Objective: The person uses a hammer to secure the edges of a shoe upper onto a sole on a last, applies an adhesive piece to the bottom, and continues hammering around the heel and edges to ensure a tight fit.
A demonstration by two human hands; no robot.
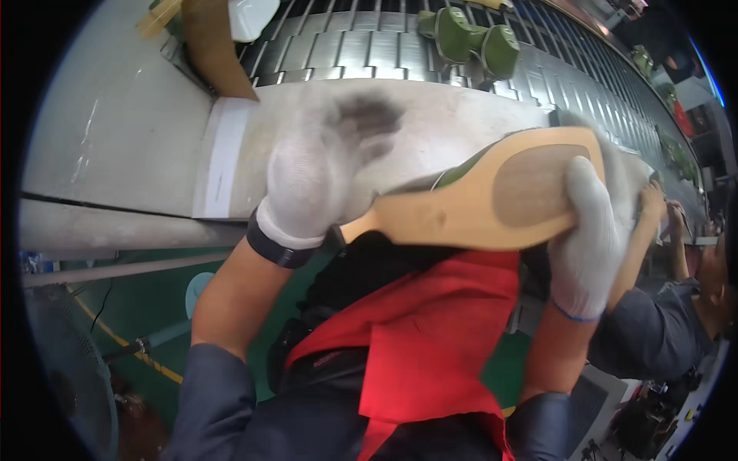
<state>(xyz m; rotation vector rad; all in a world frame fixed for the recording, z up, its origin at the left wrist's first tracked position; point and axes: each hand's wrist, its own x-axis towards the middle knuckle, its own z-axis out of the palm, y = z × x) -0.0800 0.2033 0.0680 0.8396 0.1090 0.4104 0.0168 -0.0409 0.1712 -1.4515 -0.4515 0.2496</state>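
Observation:
My right hand, in a white knit glove, is closed around the front of a shoe. The shoe is turned so that its tan sole faces up, with a grey-brown patch under the forefoot. A strip of green upper shows along its far edge. My left hand, also gloved and blurred by motion, is raised beside the heel end. Its dark-coated fingers are stretched out and hold nothing. Whether its thumb side touches the heel, I cannot tell.
Beyond the pale ledge runs a slatted metal conveyor with green shoes on it. A brown curved sheet stands at the far left. Close on my right is a co-worker's arm. A fan sits lower left.

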